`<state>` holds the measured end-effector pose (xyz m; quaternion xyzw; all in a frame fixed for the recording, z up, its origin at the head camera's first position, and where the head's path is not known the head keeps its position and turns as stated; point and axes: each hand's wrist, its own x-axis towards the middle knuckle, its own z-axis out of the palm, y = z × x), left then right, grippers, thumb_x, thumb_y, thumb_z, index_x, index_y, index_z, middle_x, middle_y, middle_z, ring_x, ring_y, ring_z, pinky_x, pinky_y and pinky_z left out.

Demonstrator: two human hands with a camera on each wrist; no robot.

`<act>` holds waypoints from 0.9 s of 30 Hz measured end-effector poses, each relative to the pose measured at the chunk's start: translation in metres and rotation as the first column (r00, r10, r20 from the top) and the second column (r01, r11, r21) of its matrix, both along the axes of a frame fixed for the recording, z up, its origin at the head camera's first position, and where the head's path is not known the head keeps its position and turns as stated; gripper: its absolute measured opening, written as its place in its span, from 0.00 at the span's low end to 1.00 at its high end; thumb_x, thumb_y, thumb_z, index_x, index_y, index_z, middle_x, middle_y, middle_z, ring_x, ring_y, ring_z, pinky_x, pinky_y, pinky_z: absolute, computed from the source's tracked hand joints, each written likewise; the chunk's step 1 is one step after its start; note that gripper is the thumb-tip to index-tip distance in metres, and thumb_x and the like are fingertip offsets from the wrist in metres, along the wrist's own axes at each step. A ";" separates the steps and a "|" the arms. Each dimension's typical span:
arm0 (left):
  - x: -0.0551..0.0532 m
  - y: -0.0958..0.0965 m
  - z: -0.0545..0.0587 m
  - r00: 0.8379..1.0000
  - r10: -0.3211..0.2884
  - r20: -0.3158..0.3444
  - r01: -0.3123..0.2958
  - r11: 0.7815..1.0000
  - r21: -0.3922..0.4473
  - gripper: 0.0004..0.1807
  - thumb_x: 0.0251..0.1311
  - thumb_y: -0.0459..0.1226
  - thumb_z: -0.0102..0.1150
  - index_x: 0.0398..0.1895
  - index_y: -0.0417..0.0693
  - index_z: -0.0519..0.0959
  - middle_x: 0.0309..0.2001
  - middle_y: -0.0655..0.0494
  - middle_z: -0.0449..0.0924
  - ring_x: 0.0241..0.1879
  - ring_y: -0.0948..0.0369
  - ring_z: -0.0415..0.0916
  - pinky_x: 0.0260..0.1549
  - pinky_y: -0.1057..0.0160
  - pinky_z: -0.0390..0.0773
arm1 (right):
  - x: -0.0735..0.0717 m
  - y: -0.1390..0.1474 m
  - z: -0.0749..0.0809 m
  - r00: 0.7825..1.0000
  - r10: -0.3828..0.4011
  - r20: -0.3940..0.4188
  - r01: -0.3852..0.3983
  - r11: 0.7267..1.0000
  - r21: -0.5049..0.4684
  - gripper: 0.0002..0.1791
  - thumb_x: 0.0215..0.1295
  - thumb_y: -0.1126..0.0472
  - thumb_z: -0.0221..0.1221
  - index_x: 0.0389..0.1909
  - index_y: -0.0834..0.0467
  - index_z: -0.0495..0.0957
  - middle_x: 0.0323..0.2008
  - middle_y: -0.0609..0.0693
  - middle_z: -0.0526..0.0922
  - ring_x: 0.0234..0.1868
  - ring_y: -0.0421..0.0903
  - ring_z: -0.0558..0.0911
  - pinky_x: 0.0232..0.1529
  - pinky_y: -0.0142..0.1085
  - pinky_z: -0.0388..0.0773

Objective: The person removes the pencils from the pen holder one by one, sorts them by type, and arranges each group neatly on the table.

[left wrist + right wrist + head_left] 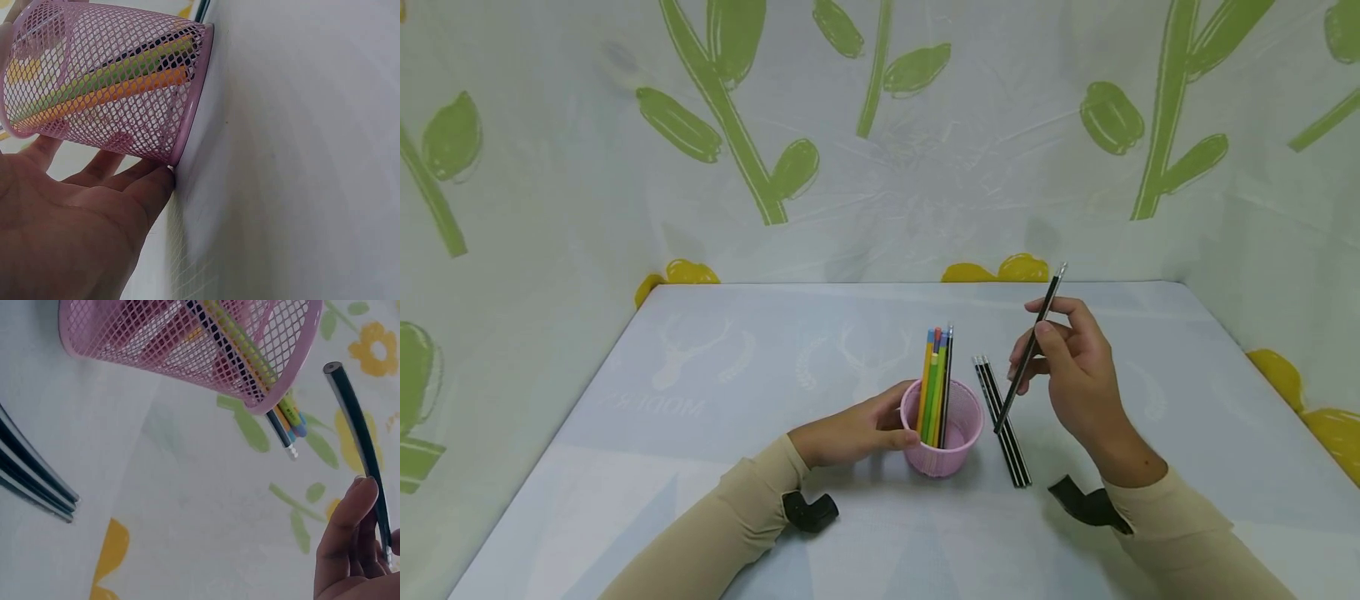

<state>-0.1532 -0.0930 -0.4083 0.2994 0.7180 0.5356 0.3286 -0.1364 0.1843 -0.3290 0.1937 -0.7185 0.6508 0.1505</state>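
Note:
My left hand (853,429) grips a pink mesh pencil cup (936,462) that stands upright on the table, thumb at the near rim and fingers round the far side. Several pencils (934,392), yellow, green and black, lean inside it towards the left. To the right of the cup, my right hand (1078,375) pinches a black striped pencil (1028,354) between thumb and fingers. That pencil is raised and tilted, its silvery end up and its flat dark end (334,365) down. Below it, a few matching black pencils (1013,452) lie side by side on the table.
The pale table (700,492) carries faint printed deer and letters. Behind it and at its sides hang white sheets (940,183) with green leaf and yellow flower prints. A black strap (1090,504) sticks out at each wrist.

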 end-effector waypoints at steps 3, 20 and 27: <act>-0.001 0.000 -0.001 1.000 -0.005 -0.004 0.005 1.000 0.008 0.41 0.65 0.59 0.57 0.77 0.77 0.48 0.74 0.66 0.58 0.75 0.63 0.56 0.72 0.59 0.61 | -0.002 0.002 -0.001 1.000 -0.025 0.013 0.024 0.998 0.057 0.11 0.80 0.65 0.43 0.56 0.57 0.70 0.23 0.52 0.79 0.19 0.47 0.80 0.18 0.36 0.79; 0.000 0.001 0.001 1.000 -0.010 -0.002 0.010 1.000 0.016 0.43 0.66 0.59 0.57 0.78 0.73 0.46 0.74 0.63 0.58 0.76 0.60 0.55 0.73 0.55 0.61 | -0.024 0.016 -0.019 0.966 -0.038 0.257 -0.068 0.918 0.390 0.16 0.79 0.60 0.45 0.63 0.58 0.66 0.30 0.65 0.77 0.19 0.52 0.81 0.23 0.40 0.82; 0.000 0.001 0.003 1.000 -0.005 -0.010 0.005 1.000 0.001 0.41 0.67 0.58 0.56 0.78 0.74 0.46 0.75 0.63 0.57 0.77 0.60 0.55 0.73 0.55 0.61 | -0.032 0.020 -0.026 0.936 -0.051 0.347 -0.110 0.897 0.428 0.17 0.79 0.58 0.46 0.64 0.57 0.66 0.33 0.67 0.77 0.21 0.53 0.82 0.24 0.41 0.84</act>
